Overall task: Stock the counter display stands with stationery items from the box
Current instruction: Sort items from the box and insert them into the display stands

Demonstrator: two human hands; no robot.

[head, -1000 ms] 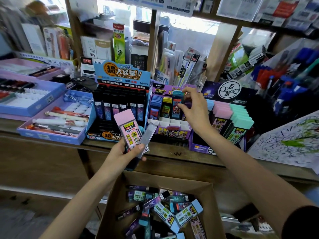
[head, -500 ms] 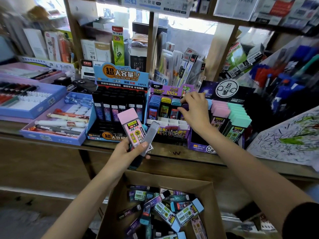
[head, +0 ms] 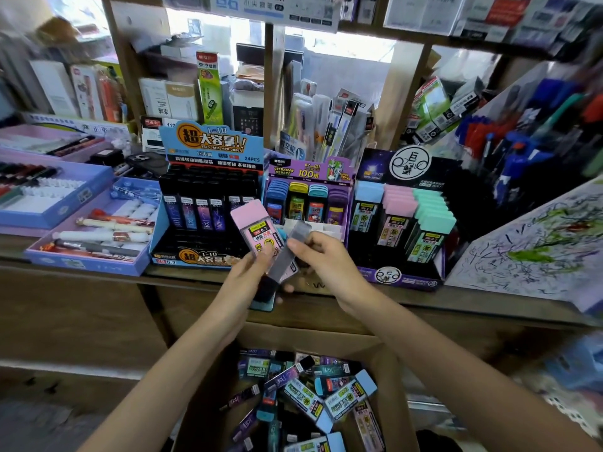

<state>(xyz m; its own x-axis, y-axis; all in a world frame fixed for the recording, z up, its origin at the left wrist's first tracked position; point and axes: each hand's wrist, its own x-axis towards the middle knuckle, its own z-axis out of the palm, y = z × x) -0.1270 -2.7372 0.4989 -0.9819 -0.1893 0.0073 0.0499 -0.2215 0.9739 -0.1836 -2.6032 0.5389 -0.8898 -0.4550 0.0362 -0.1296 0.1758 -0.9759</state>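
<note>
My left hand (head: 249, 275) grips a pink-capped lead case (head: 257, 233) and a slim dark lead case (head: 288, 252) above the counter edge. My right hand (head: 326, 262) pinches the slim dark case near its upper half. Behind them stand three counter stands: a blue one with black lead cases (head: 208, 207), a small purple one with coloured cases (head: 308, 200), and a dark one with blue, pink and green capped cases (head: 404, 223). A cardboard box (head: 388, 380) below holds several loose lead cases (head: 306, 393).
Purple trays of pens (head: 94, 230) lie at the left on the wooden counter (head: 424, 305). A scribbled test sheet (head: 535, 243) leans at the right, with racks of pens (head: 522, 141) behind it. Shelves of boxed stationery (head: 182, 93) fill the back.
My right hand has left the small purple stand and come down and left to the slim dark case held in my left hand. The left hand has stayed near the counter edge.
</note>
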